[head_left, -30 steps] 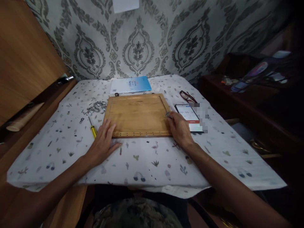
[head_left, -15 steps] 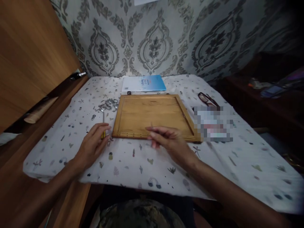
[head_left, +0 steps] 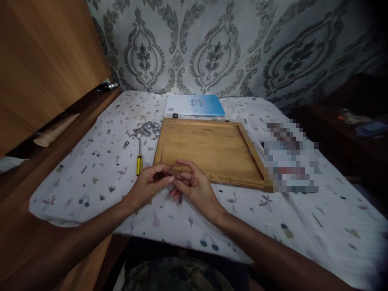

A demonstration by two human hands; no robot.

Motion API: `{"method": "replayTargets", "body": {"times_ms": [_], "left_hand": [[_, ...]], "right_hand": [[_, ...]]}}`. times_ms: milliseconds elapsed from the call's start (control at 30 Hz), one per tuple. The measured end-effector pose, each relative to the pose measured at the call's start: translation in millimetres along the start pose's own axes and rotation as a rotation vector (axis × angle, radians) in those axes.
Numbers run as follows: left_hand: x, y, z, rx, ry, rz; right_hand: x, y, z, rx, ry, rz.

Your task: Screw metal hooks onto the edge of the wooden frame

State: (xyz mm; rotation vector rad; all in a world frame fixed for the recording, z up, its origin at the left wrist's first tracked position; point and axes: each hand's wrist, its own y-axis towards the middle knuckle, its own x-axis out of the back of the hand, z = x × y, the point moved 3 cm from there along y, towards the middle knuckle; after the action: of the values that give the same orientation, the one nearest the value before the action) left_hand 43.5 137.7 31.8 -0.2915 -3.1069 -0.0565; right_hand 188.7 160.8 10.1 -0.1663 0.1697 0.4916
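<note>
My left hand (head_left: 150, 186) and my right hand (head_left: 194, 186) meet fingertip to fingertip just in front of the near left corner of a wooden framed board (head_left: 209, 149). Both are pinched around something small and dark between them that I cannot make out. The board lies flat on a table covered with a white patterned cloth (head_left: 91, 169). A screwdriver (head_left: 139, 159) with a yellow handle lies to the left of the board, close to my left hand. Beyond the screwdriver lies a pile of small metal parts (head_left: 145, 130).
A blue and white booklet (head_left: 194, 105) lies behind the board near the patterned wall. A blurred-out patch (head_left: 289, 161) sits right of the board. A wooden panel (head_left: 42, 60) stands at the left, with a rolled tube (head_left: 56, 130) beside it. Dark furniture fills the right.
My right hand left the board's right edge and came over to its near left corner. My left hand lifted off the cloth to meet it. The view swung left.
</note>
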Motion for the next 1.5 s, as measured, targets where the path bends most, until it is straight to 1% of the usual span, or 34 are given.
{"method": "replayTargets", "body": {"times_ms": [133,233,333,433,567,700,833,900,967,1033,1133,1200,1267,1367,1500], "left_hand": [[-0.8,0.2,1.1,0.021,-0.043,0.016],[1.0,0.5,0.9,0.049,-0.068,-0.004],[3.0,0.6,1.1,0.089,-0.059,-0.022],[3.2,0.7,0.0,0.104,-0.047,-0.004],[3.2,0.2,-1.8,0.124,-0.060,0.000],[3.7,-2.0,-0.2,0.155,-0.033,-0.002],[5.7,-9.9,2.4,0.117,0.002,-0.042],[5.8,-18.1,2.2,0.101,0.014,-0.066],[5.7,-28.6,-0.5,0.080,0.037,-0.117],[4.9,-39.5,-4.6,0.061,0.101,-0.164],[3.5,-51.2,-9.3,0.029,0.262,-0.193],[5.0,-55.4,-10.3,-0.022,0.356,-0.239],[7.8,-57.6,-9.5,-0.081,0.403,-0.293],[12.1,-58.6,-5.9,-0.107,0.374,-0.340],[18.9,-57.4,-3.9,-0.061,0.202,-0.417]], "right_hand": [[-0.9,-5.4,0.0,0.024,-0.041,0.015],[1.4,-10.3,3.7,0.037,-0.030,0.029],[5.8,-13.9,6.9,0.048,-0.014,0.043],[8.9,-14.8,6.7,0.063,-0.008,0.070],[7.3,-14.3,3.0,0.068,-0.026,0.117],[2.8,-14.5,1.9,0.041,0.000,0.093],[-2.0,-14.3,2.7,-0.004,0.078,0.055],[-4.8,-13.9,2.5,-0.039,0.102,0.051],[-8.5,-13.7,1.9,-0.072,0.131,0.055],[-13.1,-13.4,0.5,-0.102,0.188,0.057],[-20.6,-12.8,-3.0,-0.135,0.267,0.067],[-25.0,-12.2,-5.5,-0.137,0.277,0.099],[-28.1,-12.2,-7.1,-0.125,0.261,0.150],[-29.8,-14.2,-8.2,-0.098,0.244,0.213],[-27.3,-21.5,-7.5,-0.076,0.190,0.276]]}}
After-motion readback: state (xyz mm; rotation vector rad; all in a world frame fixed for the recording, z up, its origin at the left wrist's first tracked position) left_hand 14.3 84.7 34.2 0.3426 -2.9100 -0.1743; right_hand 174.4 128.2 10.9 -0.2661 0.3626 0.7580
